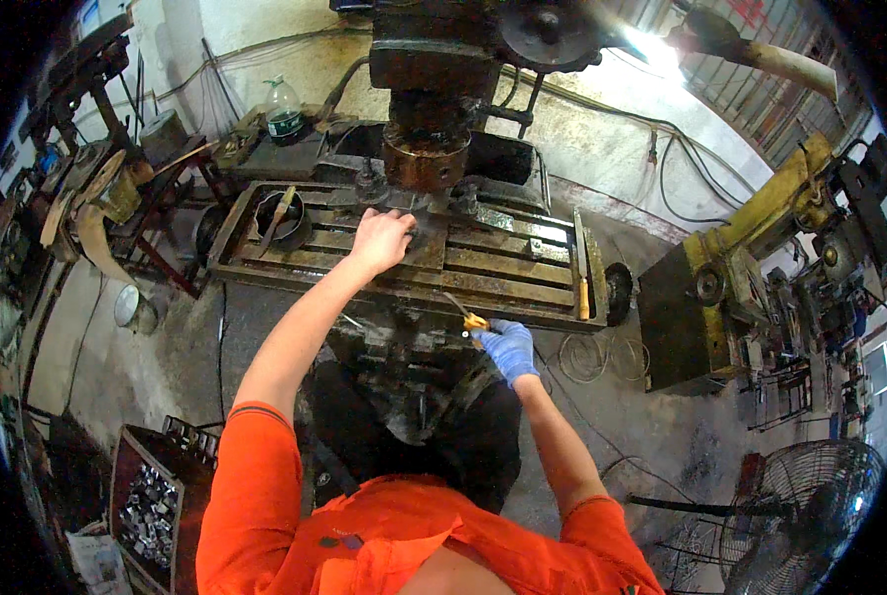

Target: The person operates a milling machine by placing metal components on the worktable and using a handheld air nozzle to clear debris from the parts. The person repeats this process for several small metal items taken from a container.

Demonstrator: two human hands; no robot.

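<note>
Your left grip (384, 241) is over the slotted worktop (508, 260); by its near edge, your gloved right grip (509, 350) holds a yellow-handled tool (474, 322).

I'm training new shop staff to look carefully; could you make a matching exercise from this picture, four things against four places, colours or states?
Things:
1. left hand
2. right hand
3. plastic bottle
4. fan

Descriptions:
A. round wire cage, lower right of the picture
B. gloved in blue, holding the yellow-handled tool
C. ungloved, over the slotted machine table
D. see-through and greenish, at the back

Right pairs: 1-C; 2-B; 3-D; 4-A
</note>
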